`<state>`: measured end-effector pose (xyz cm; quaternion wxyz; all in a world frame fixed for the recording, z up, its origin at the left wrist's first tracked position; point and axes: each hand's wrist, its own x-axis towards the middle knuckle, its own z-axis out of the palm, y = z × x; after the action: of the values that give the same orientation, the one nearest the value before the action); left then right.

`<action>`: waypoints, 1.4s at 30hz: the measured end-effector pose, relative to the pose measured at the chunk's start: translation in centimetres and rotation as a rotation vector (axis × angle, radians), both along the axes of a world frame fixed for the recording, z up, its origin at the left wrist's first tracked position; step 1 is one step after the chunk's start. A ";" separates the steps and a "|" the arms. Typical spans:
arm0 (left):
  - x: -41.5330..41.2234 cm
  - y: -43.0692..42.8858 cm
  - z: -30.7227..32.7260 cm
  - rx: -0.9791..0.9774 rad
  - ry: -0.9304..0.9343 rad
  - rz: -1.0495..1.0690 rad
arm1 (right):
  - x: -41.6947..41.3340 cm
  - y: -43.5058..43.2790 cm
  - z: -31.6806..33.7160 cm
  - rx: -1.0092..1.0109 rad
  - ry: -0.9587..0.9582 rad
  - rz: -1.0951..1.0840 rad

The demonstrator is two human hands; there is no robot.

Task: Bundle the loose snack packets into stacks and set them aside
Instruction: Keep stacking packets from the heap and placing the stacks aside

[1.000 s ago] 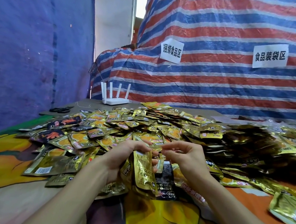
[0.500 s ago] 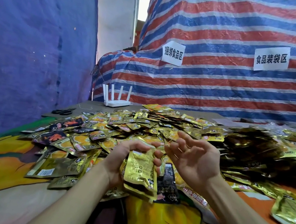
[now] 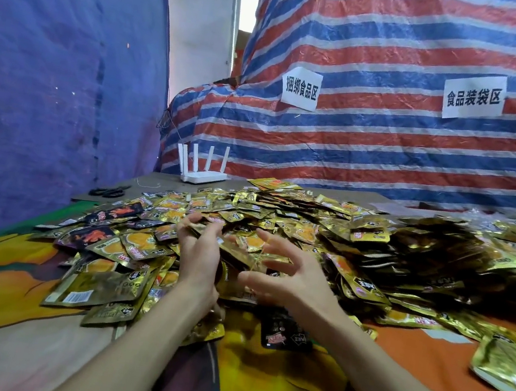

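A wide pile of loose gold snack packets (image 3: 280, 213) covers the table in front of me. My left hand (image 3: 198, 260) grips a small stack of gold packets (image 3: 241, 254), fingers curled over its far edge, and the stack is tipped nearly flat above the pile. To the right of the stack my right hand (image 3: 297, 285) is spread, fingers apart and slightly bent, its fingertips close to the stack's right end. The hand is blurred, and I cannot tell whether anything thin runs across its fingers.
Darker bundled stacks (image 3: 441, 256) lie heaped at the right. A black packet (image 3: 285, 331) sits under my right wrist, and a large gold packet (image 3: 509, 366) lies at the right edge. A white router (image 3: 201, 173) and scissors (image 3: 109, 190) sit at the back left. A colourful cloth (image 3: 256, 379) covers the near table.
The stack went from hanging upright in my left hand to lying tipped nearly flat and further forward. My right hand let go, opened, and now spreads beside the stack.
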<state>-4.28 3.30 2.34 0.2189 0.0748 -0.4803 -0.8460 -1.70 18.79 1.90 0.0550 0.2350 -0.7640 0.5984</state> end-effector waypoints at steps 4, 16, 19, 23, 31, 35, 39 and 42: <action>0.4 0.4 0.7 -0.035 0.069 0.178 | 0.3 -1.5 -1.0 0.083 0.129 -0.025; 1.9 3.3 0.6 0.101 -0.047 -0.357 | -0.4 -1.2 -1.6 -0.102 0.275 -0.210; 1.9 2.9 0.3 -0.024 -0.134 -0.372 | -0.2 -1.1 -1.3 -0.071 0.307 -0.215; 1.8 3.0 0.1 -0.166 -0.265 -0.265 | -0.5 -0.9 -1.1 -0.019 0.341 -0.215; 1.5 2.6 0.4 -0.154 -0.332 -0.064 | -0.8 -1.8 -1.2 0.168 0.367 -0.274; 1.2 2.5 0.2 -0.206 -0.376 -0.082 | -0.4 -1.9 -1.0 0.207 0.425 -0.261; 1.2 2.5 0.2 -0.256 -0.436 -0.243 | -0.7 -1.2 -0.9 0.254 0.397 -0.282; 1.2 2.6 0.2 -0.227 -0.407 -0.262 | -1.1 -1.0 -0.9 0.203 0.334 -0.279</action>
<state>-3.06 5.91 2.54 0.0133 0.1554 -0.6119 -0.7754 -2.80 17.78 0.99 0.2389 0.2274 -0.8255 0.4579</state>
